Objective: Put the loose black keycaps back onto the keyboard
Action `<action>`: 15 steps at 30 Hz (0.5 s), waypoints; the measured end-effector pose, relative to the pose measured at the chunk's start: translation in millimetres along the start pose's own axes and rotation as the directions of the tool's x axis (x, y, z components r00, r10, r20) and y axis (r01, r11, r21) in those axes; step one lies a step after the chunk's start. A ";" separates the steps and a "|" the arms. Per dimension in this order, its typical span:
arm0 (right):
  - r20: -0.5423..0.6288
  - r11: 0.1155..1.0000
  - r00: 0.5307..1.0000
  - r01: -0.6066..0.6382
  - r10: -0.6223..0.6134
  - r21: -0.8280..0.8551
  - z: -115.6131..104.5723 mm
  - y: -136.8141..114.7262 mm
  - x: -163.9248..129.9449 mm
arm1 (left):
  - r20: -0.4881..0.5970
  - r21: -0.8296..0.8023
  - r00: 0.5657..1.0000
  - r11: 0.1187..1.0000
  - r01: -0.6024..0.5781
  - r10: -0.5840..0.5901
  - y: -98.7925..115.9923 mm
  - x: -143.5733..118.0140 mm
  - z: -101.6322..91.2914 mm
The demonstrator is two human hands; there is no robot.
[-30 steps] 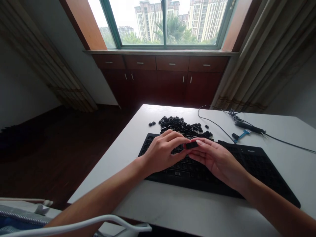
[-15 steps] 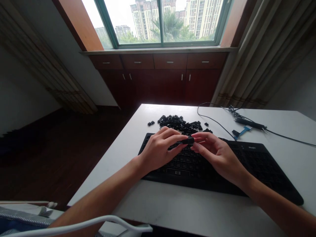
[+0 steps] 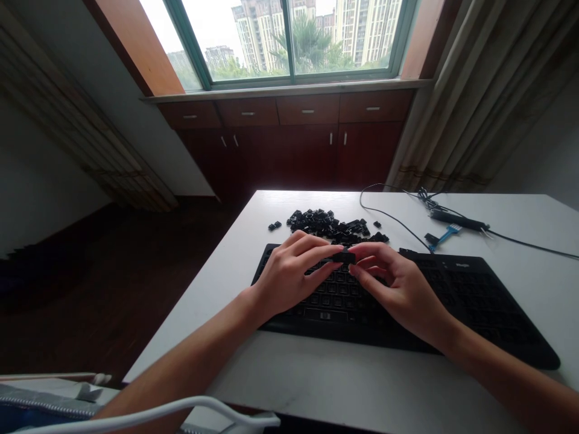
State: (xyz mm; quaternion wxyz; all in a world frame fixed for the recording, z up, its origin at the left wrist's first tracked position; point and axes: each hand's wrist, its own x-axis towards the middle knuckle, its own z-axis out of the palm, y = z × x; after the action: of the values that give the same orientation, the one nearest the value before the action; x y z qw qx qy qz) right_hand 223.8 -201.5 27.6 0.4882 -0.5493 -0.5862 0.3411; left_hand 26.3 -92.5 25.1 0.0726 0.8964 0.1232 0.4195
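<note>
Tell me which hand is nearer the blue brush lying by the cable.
Right. The right hand is over the keyboard's middle, below-left of the blue brush; the left hand lies farther left, meeting it at a black keycap.

Hidden and cut off

The hands (image 3: 289,277) cover the middle keys of the keyboard (image 3: 474,301); the keycap (image 3: 344,257) legend is too small to read, and the cable (image 3: 534,247) runs off the right edge.

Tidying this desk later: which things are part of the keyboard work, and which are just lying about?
In use: left hand, right hand, black keycap, keyboard, keycap pile.
Lying about: blue brush, cable, black pen-like tool.
</note>
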 end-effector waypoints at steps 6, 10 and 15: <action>-0.008 1.000 1.000 0.020 -0.020 -0.015 0.8 1.2 0.2 | 0.001 0.005 1.000 1.000 -0.003 0.003 0.0 0.8 -0.4; -0.010 1.000 1.000 0.021 -0.022 -0.014 1.3 1.5 0.0 | 0.004 0.007 1.000 1.000 -0.006 0.006 0.1 0.7 -0.8; -0.003 0.999 0.999 0.032 -0.033 -0.023 1.3 0.9 -1.1 | -0.003 0.000 1.000 1.000 -0.010 0.010 0.7 1.4 -1.2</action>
State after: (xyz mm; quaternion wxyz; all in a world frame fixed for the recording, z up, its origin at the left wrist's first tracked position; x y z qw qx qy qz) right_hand 222.8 -202.3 26.2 0.4884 -0.5458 -0.5981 0.3255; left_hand 26.3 -92.8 27.1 0.0704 0.8963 0.1187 0.4214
